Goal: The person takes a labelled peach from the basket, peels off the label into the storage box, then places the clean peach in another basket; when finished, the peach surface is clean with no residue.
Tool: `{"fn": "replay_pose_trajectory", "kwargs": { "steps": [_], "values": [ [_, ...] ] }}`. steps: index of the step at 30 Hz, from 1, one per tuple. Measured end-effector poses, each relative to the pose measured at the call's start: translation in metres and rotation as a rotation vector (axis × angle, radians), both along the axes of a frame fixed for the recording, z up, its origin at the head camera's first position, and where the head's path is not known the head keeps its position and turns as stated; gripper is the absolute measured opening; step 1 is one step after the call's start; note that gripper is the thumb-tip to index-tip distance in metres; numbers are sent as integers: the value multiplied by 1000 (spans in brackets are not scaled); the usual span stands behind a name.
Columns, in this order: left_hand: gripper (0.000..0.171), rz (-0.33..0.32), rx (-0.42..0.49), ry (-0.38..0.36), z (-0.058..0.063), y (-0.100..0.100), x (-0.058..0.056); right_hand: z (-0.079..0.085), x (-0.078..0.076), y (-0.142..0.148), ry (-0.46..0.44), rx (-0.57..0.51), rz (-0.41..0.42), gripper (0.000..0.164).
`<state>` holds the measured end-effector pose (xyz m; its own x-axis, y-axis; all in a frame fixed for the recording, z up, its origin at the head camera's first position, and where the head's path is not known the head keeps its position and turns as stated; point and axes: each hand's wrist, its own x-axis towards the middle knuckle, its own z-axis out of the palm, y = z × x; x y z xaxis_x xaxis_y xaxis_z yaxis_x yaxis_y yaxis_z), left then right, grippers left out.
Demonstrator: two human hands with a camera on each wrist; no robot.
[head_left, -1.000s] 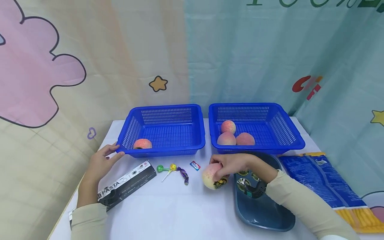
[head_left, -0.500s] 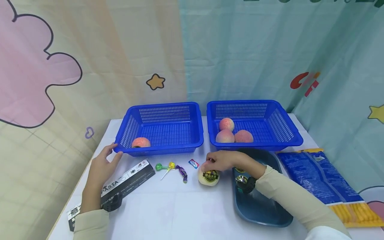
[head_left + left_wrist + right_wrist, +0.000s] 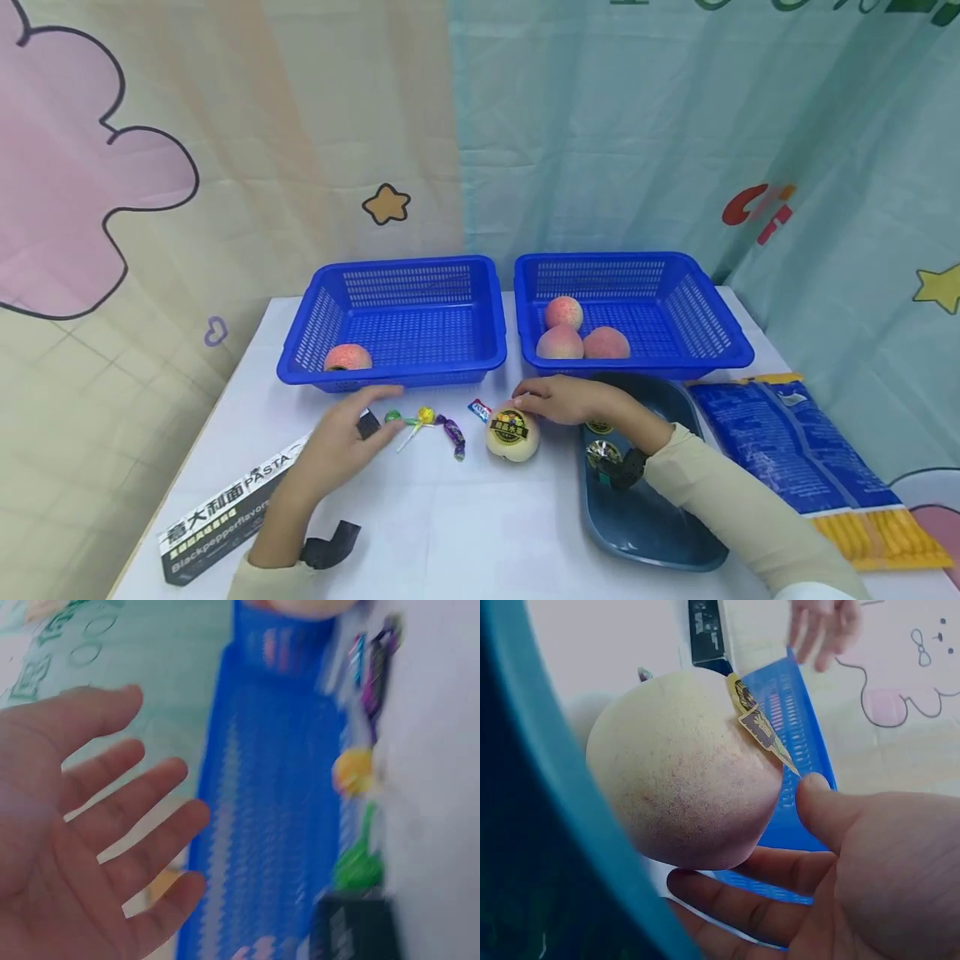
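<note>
A pale peach [image 3: 513, 435] with a black and gold label stands on the white table, label facing up front. My right hand [image 3: 558, 400] is right at its far right side, fingertips at the peach's top edge. In the right wrist view, the thumb [image 3: 816, 799] is by the label's edge and the fingers extend beside the peach, loosely spread. My left hand [image 3: 341, 442] hovers with spread fingers over the end of the black pasta box [image 3: 225, 517], holding nothing. Close to its fingertips lie a green lollipop [image 3: 393, 416] and a yellow lollipop [image 3: 426, 415].
A left blue basket [image 3: 408, 375] holds one peach [image 3: 348, 357]; a right blue basket [image 3: 637, 364] holds several, including a peach [image 3: 564, 312]. A purple-wrapped candy [image 3: 453, 437], small candy packet [image 3: 479, 409], dark tray [image 3: 652, 542] with labelled items and blue bag [image 3: 787, 450] lie around.
My left hand has left the left basket's corner and moved right and nearer. The peach has shifted slightly left and turned label-up, and my right hand's grip on it has loosened.
</note>
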<state>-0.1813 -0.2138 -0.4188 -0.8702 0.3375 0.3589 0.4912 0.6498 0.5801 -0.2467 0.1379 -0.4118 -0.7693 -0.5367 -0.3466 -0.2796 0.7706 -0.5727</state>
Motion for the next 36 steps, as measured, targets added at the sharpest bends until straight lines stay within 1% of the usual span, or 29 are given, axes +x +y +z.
{"fn": "replay_pose_trajectory", "kwargs": {
  "steps": [2,4,6,9,11,14,17,20,22,24,28,31,36],
  "values": [
    [47,-87,-26,-96,-7,16,-2,-2,0,2,16,-18,4,31],
    [52,-150,-48,-164,-14,31,-6,-4,-1,4,42,-43,22,29],
    [58,-205,-51,-209,-19,44,-12,-6,-3,6,77,-80,32,28],
    [68,-269,-40,-255,-24,64,-22,-9,-4,8,127,-139,31,27],
    [72,-308,-36,-281,-29,75,-30,-9,-4,10,150,-162,23,25],
    [74,-353,-21,-340,-38,87,-40,-8,-2,12,184,-164,33,20],
    [74,-381,9,-384,-46,93,-48,-5,3,16,216,-162,30,19],
    [74,-410,52,-402,-51,95,-53,0,8,19,237,-170,-3,19],
    [76,-432,76,-412,-53,96,-56,2,11,20,231,-181,-28,18],
    [78,-449,88,-419,-54,98,-57,1,14,19,225,-195,-30,15],
    [79,-445,79,-427,-57,100,-57,-2,19,15,226,-207,-16,8],
    [77,-432,76,-439,-58,105,-56,-3,22,14,238,-211,-34,2],
    [77,-427,99,-427,-57,111,-54,-5,23,12,208,-252,-63,8]
  ]
}}
